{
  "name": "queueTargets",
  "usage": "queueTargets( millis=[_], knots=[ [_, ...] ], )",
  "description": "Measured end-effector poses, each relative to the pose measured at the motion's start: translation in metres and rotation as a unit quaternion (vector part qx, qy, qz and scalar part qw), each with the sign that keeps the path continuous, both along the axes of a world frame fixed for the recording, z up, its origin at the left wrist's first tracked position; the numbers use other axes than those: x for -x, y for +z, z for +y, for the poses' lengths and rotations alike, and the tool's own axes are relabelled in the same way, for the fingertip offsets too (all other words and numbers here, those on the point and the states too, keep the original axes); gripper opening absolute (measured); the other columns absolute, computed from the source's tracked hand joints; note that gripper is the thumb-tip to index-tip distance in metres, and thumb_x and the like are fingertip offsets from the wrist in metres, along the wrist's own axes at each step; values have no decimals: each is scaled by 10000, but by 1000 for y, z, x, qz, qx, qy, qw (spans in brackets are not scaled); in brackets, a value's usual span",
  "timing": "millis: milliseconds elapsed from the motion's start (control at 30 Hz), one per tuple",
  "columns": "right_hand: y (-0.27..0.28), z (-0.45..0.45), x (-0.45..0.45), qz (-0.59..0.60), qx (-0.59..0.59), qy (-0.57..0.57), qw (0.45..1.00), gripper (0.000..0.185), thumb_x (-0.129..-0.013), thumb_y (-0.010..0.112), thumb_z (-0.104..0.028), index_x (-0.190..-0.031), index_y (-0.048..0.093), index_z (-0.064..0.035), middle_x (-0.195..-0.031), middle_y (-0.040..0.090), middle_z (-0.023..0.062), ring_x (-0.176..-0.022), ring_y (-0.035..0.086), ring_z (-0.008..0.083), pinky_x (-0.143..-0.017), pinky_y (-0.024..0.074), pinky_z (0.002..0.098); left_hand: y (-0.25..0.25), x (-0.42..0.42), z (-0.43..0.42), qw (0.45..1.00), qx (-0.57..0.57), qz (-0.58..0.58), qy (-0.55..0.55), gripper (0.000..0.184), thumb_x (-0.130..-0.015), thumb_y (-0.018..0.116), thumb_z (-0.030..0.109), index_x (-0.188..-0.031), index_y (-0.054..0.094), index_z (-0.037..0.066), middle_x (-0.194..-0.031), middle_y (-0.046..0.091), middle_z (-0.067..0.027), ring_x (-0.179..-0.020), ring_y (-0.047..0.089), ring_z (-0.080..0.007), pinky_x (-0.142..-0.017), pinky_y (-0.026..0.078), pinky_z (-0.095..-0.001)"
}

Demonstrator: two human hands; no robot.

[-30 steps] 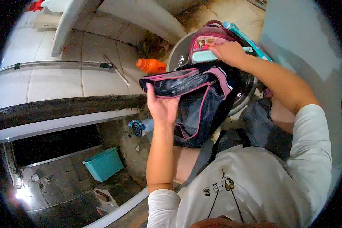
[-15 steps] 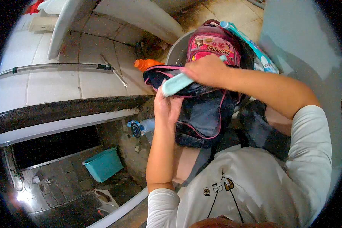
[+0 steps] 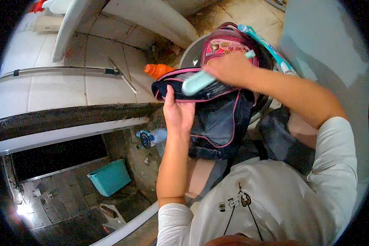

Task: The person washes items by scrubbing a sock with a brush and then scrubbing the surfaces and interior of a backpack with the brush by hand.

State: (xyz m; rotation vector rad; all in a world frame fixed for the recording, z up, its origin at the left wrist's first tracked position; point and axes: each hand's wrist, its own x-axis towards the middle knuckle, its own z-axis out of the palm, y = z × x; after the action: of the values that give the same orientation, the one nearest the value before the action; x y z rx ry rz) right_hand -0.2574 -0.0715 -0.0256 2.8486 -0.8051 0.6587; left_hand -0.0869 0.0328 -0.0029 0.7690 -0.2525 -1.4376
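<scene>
A dark blue backpack with pink piping lies over the near side of a basin, its upper edge raised. My left hand grips that edge, thumb on top and fingers underneath. My right hand is wrapped round a pale turquoise brush, which lies against the top of the dark backpack; its bristles are hidden and it is blurred. Behind my right hand, a pink and maroon backpack rests in the grey basin.
An orange bottle lies left of the basin, a turquoise and white bottle or pack to its right. A clear bottle is below left. A teal bin stands at lower left, and a metal pole crosses the tiles.
My right hand has brought the brush from the pink backpack down and left onto the dark backpack's edge. Since half a second ago, the brush has shifted slightly right and up.
</scene>
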Motion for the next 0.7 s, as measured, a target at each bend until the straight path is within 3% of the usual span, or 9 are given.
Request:
queueTargets(
  millis=[33,133,200,267,367,500,533,600,700],
  knots=[
    [13,13,-1,-21,-41,32,998,139,-802,475,-254,-768,549,-141,-633,574,45,-507,591,200,-363,423,373,-2,-6,2,999,-7,6,-49,397,-900,411,305,-1185,424,29,-1207,480,-107,-1144,430,-258,-985,316,-422],
    [-11,-9,-1,2,15,-10,1000,128,-790,480,-232,-777,559,-134,-689,606,44,-537,601,201,-396,449,360,-3,-2,-5,1000,17,-2,-5,402,-900,410,310,-1185,424,27,-1194,490,-105,-1134,439,-258,-984,317,-422],
    [-14,-31,12,-23,37,-43,998,132,-786,481,-197,-855,581,-147,-746,614,28,-662,618,206,-466,479,365,-4,-6,-5,999,26,20,4,399,-900,410,309,-1178,429,23,-1189,492,-111,-1124,446,-260,-983,317,-423],
    [-15,-36,21,-50,5,-46,998,245,-835,444,-248,-1026,559,-147,-763,612,79,-621,611,260,-498,495,404,-4,-9,-4,999,28,-15,20,392,-900,410,305,-1170,437,21,-1184,492,-120,-1123,443,-261,-980,319,-425],
    [-1,-17,11,30,-71,-73,994,259,-860,389,-292,-850,578,-115,-767,625,78,-658,614,270,-492,478,397,-2,-10,-7,999,38,-25,22,380,-900,417,291,-1166,439,19,-1190,485,-129,-1119,446,-262,-981,327,-425],
    [11,6,-10,-74,-109,-46,990,297,-876,368,-302,-784,563,-97,-611,575,116,-571,594,297,-459,456,406,-5,18,-5,999,2,-45,17,385,-906,410,273,-1190,407,13,-1200,474,-123,-1119,447,-259,-981,335,-424],
    [13,4,-8,-73,-107,-46,990,297,-876,368,-302,-784,563,-97,-611,575,116,-571,594,297,-459,456,406,-7,22,-5,998,-4,-49,32,381,-908,407,271,-1189,410,14,-1200,473,-121,-1118,449,-258,-980,338,-422],
    [17,2,-5,-6,-119,-26,993,214,-842,424,-227,-999,541,-140,-760,613,89,-668,628,278,-482,493,437,1,13,-7,999,18,-39,4,395,-915,376,282,-1188,404,-2,-1202,468,-133,-1129,437,-269,-986,327,-431],
    [3,-13,7,43,-92,-65,993,195,-844,421,-229,-962,551,-144,-743,610,76,-658,628,266,-484,491,438,3,-3,-6,997,55,-54,8,421,-910,385,317,-1186,407,1,-1210,463,-135,-1140,427,-263,-998,307,-428]
  ],
)
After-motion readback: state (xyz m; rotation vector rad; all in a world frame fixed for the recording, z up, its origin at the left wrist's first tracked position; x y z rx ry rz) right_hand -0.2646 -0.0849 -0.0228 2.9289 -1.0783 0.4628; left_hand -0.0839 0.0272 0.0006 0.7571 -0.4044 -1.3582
